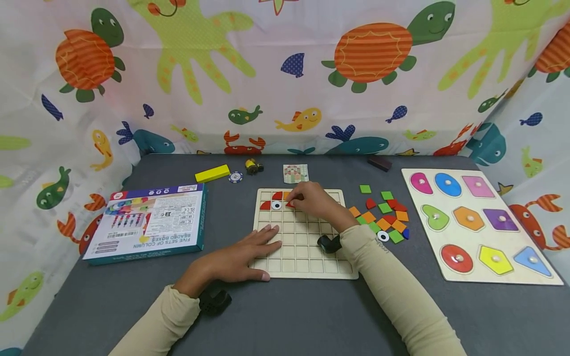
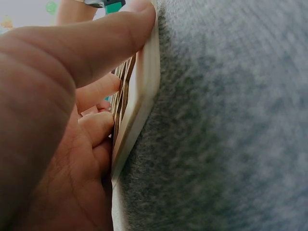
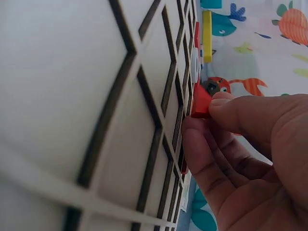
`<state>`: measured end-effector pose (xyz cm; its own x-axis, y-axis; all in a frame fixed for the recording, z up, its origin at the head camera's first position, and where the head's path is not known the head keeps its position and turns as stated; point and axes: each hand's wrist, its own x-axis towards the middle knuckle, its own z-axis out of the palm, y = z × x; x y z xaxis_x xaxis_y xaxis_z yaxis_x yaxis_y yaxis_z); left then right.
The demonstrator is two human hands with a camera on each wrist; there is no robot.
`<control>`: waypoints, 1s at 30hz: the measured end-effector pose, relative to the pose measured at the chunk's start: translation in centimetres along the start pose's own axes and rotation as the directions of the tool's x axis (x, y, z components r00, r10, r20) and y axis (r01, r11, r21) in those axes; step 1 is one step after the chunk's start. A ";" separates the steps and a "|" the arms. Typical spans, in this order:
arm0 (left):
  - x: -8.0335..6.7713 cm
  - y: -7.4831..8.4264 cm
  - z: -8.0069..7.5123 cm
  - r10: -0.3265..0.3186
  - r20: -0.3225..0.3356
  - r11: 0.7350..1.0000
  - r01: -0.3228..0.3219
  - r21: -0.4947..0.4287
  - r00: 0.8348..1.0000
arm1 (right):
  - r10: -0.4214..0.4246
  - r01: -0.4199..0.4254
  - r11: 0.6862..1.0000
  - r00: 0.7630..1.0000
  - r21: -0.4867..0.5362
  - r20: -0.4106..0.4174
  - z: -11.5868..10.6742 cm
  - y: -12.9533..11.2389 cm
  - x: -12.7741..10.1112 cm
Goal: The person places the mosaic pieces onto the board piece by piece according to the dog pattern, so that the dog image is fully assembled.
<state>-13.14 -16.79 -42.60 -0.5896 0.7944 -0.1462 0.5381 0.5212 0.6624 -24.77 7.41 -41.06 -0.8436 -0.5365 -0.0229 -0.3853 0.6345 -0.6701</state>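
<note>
The right hand (image 1: 313,200) is pinching a red tile (image 3: 200,102) between thumb and fingertips, holding it against the upper rows of the wooden grid board (image 1: 303,257) at the centre of the frame. The left hand (image 1: 242,254) is lying flat with straight fingers, pressing on the board's lower left corner. A pile of loose coloured tiles (image 1: 383,217) is sitting just right of the board on the grey worktop (image 1: 285,316). A shape puzzle (image 1: 478,225) is resting at the right, and a box (image 1: 147,222) at the left.
</note>
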 end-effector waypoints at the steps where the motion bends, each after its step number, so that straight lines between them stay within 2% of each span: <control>1: 0.0 0.0 0.0 0.000 -0.001 1.000 0.000 -0.001 1.000 | 0.001 -0.001 1.000 1.000 -0.001 0.000 0.1 0.0 0.1; 8: 0.0 0.1 -0.1 0.001 0.001 1.000 -0.001 0.008 1.000 | 0.004 -0.004 1.000 1.000 -0.003 0.011 0.4 -0.2 0.4; 19: 0.1 0.0 0.0 -0.003 0.006 1.000 0.003 0.003 1.000 | -0.034 0.039 0.991 0.999 -0.130 0.042 0.7 -0.3 0.5; 25: 0.1 0.0 0.0 -0.006 0.006 1.000 0.005 0.010 1.000 | -0.001 0.006 0.995 0.999 -0.100 0.053 0.2 -0.6 -0.1; 30: 0.1 0.0 0.0 -0.012 0.006 1.000 0.012 0.007 1.000 | 0.000 0.003 0.998 0.999 -0.065 0.042 -1.2 -0.3 -1.2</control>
<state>-13.20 -16.71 -42.65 -0.5924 0.7899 -0.1581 0.5351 0.5326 0.6557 -24.09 8.51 -39.98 -0.8272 -0.5593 -0.0541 -0.4108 0.6677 -0.6207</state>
